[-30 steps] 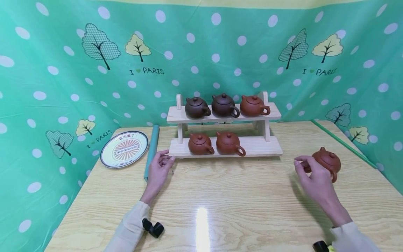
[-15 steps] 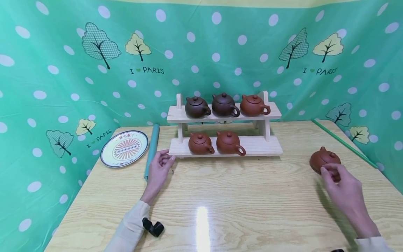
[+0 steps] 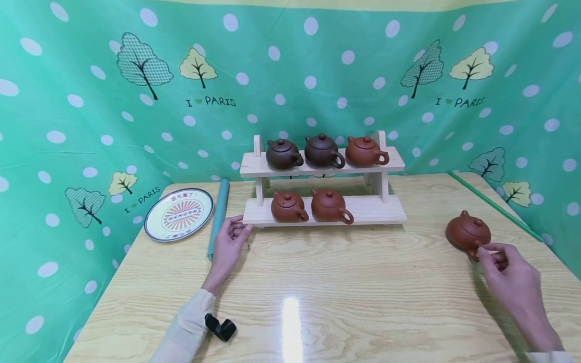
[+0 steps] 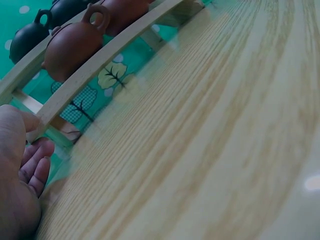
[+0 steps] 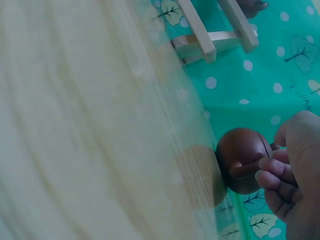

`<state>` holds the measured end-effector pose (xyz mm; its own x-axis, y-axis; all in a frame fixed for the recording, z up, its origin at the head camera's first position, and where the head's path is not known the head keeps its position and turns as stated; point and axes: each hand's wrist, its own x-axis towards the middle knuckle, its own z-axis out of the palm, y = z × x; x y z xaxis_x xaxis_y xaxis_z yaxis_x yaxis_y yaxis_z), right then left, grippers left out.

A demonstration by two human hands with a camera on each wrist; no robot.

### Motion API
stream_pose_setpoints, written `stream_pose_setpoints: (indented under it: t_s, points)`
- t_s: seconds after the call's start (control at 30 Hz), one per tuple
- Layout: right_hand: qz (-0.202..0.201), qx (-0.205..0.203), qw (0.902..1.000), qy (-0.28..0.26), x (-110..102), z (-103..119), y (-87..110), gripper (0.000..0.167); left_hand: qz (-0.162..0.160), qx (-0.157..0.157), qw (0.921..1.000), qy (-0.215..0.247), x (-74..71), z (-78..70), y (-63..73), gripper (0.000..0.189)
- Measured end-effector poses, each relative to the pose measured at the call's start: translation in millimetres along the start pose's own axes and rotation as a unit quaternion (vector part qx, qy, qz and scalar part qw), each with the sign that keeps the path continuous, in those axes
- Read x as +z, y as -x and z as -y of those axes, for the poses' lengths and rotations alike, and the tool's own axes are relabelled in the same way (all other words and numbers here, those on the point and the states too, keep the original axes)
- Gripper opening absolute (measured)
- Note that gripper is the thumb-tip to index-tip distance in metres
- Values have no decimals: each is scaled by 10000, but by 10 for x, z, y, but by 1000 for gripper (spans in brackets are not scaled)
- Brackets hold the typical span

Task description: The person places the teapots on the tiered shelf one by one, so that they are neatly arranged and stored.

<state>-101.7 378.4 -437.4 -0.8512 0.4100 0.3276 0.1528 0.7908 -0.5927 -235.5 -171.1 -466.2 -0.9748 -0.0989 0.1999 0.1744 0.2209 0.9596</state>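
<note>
A reddish-brown teapot [image 3: 467, 233] stands upright on the table at the right, its spout pointing away. My right hand [image 3: 515, 277] pinches its handle [image 5: 246, 169] between thumb and curled fingers, partly hiding the handle in the head view. My left hand [image 3: 229, 247] grips the left end of the lower shelf of a two-tier wooden stand [image 3: 376, 214]. On that shelf sit two reddish-brown teapots, one at the left [image 3: 288, 207] and one in the middle [image 3: 328, 205]. Up on the top shelf are two dark teapots [image 3: 320, 151] and a reddish-brown teapot [image 3: 363, 151].
Left of the stand lie a teal roll [image 3: 219, 217] and a white patterned plate [image 3: 179, 214]. A thin green rod [image 3: 497, 206] runs along the table's right side. Behind everything hangs a green dotted cloth [image 3: 313, 65]. Wooden tabletop [image 3: 354, 292] stretches in front of the stand.
My right hand has moved right and toward me, from the left side of the lone teapot to its handle. My left hand and the stand have stayed in place.
</note>
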Motion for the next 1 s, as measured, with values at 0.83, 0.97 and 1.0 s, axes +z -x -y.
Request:
stream_pose_setpoints:
  t_s: [0.83,0.97,1.0]
  points:
    - [162,67,9992,363,88,-98,-59,32,74,-168,9998,116,1,-5,5,39]
    - [156,62,9992,370,107,-90,-59,31,55,-182,9998,107,-3,-6,8,39]
    - [160,73,9991,387,111,-87,-58,31,54,-193,9998,96,-4,-4,9,39]
